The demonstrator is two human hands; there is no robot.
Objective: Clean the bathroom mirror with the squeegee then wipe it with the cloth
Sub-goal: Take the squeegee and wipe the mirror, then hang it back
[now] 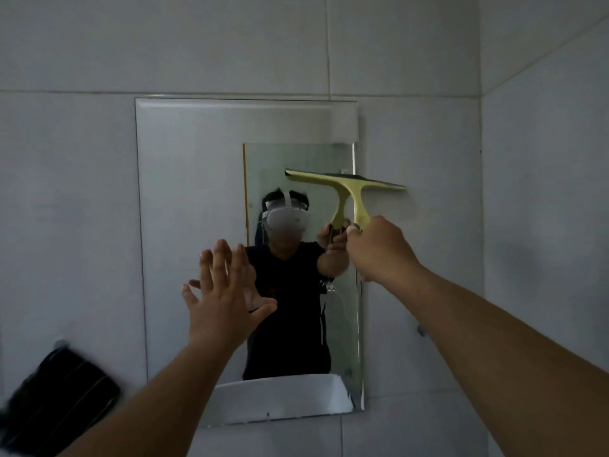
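Observation:
A rectangular bathroom mirror point(191, 199) hangs on the tiled wall. My right hand point(379, 249) grips the handle of a yellow-green squeegee point(349, 189), whose blade lies across the mirror's right edge, at upper-middle height, and sticks out over the tile. My left hand point(220, 291) is raised in front of the mirror's lower middle, palm flat and fingers spread, holding nothing. A dark folded cloth point(62, 400) hangs from a wall hook at the lower left.
Pale grey wall tiles point(428, 77) surround the mirror, and a side wall point(543, 159) meets them at a corner on the right. The mirror reflects a person in a dark shirt and a white basin. A small wall fitting point(421, 330) sits right of the mirror.

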